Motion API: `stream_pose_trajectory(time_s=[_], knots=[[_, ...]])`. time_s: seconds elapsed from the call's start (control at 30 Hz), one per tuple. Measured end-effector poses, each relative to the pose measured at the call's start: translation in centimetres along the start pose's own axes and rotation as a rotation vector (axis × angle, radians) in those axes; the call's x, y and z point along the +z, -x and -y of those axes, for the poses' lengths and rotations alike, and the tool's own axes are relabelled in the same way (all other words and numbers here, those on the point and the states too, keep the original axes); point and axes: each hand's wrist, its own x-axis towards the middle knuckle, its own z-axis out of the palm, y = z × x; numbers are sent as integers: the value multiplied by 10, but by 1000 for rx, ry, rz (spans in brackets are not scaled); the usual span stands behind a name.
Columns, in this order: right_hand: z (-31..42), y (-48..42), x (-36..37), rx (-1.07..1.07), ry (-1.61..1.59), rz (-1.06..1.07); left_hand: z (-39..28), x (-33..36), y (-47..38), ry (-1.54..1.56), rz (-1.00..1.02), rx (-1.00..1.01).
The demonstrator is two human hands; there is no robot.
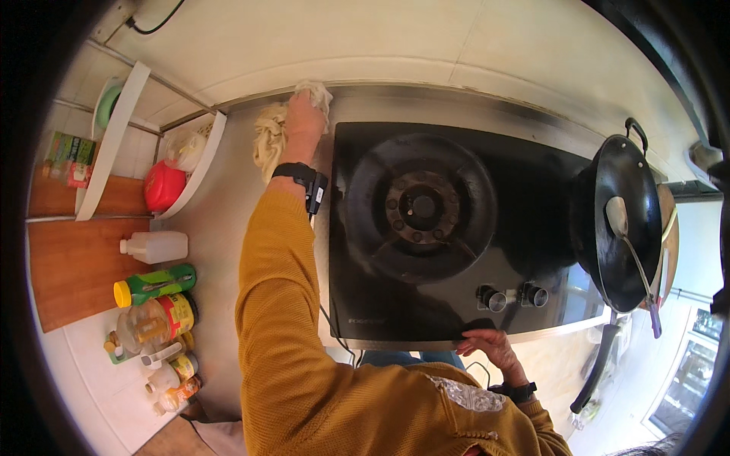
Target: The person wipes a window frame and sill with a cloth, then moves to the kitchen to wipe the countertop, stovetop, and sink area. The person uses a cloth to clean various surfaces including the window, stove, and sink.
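Note:
At the back of the steel counter, my left hand [304, 122] grips a crumpled pale cloth [320, 97] near the wall joint. A beige bunch of cloth [270, 137] hangs beside the wrist; whether it is the same piece I cannot tell. To the right of that hand lies the black glass gas stove [524, 228] with one round burner [423, 206]. My right hand [491, 346] is at the stove's front edge below two control knobs [513, 296], fingers extended and holding nothing.
A black wok [624, 228] with a metal spatula [619, 216] in it stands tilted at the stove's right end. Several bottles and jars, including a green bottle [159, 284] and a white jug [159, 247], line the left side. A rack shelf [197, 171] holds a red container [164, 185].

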Motion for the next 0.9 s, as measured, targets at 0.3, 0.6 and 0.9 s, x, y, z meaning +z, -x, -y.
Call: stream_pose_trajectory(time_s=[0.3, 0.6, 0.9], knots=[[-2, 3, 0, -8, -1, -18, -7, 8, 4, -33, 272, 265], [0, 3, 1, 27, -38, -31, -85, 15, -26, -195, 648, 334], [-2, 6, -2, -27, -18, -8, -144, 44, -40, -314, 973, 790]])
